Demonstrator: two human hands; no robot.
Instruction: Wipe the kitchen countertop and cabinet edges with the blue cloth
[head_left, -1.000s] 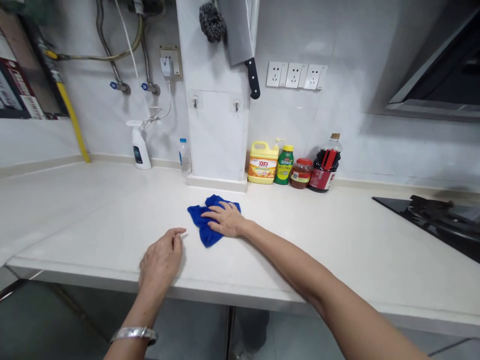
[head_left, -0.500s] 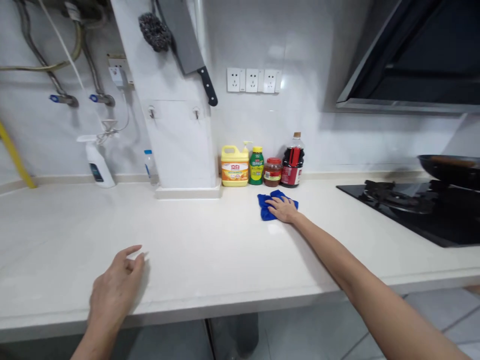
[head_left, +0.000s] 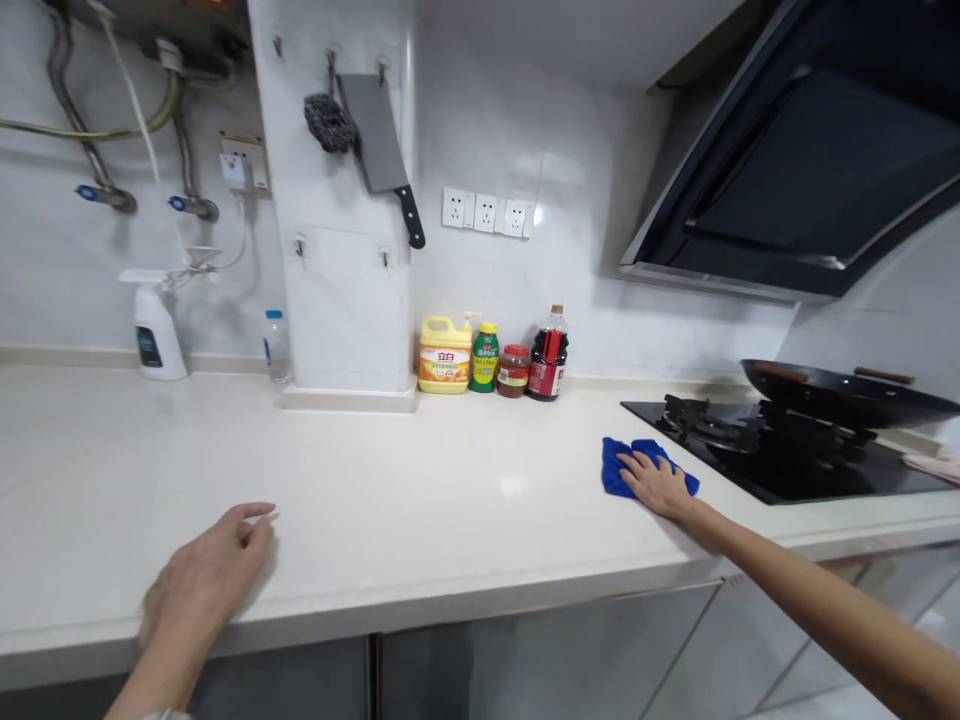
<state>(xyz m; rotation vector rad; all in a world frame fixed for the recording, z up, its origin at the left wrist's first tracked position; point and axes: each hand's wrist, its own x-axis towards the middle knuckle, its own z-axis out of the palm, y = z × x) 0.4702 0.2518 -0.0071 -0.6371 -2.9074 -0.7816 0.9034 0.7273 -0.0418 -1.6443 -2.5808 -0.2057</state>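
Observation:
A blue cleaning cloth (head_left: 615, 472) lies bunched on the white countertop (head_left: 420, 510), just left of the stove's near edge. My right hand (head_left: 657, 490) presses down on it, palm and fingers over the fabric, so part of the cloth is hidden. At the left front of the counter rests my left hand (head_left: 208, 568), holding nothing. Its fingers are loosely bent, with a gap between thumb and forefinger.
Along the wall stand a yellow detergent jug (head_left: 445, 358), a green bottle (head_left: 484, 358), a red-lidded jar (head_left: 514, 372) and a dark sauce bottle (head_left: 547, 355). A wok (head_left: 855, 395) sits on the black stove (head_left: 802, 470). A cleaver (head_left: 379, 135) hangs above; a spray bottle (head_left: 157, 330) stands left.
My right hand and the blue cloth have slid rightward and nearer along the counter, from below the bottles to beside the stove. The view has turned right and up. My left hand stays at the front.

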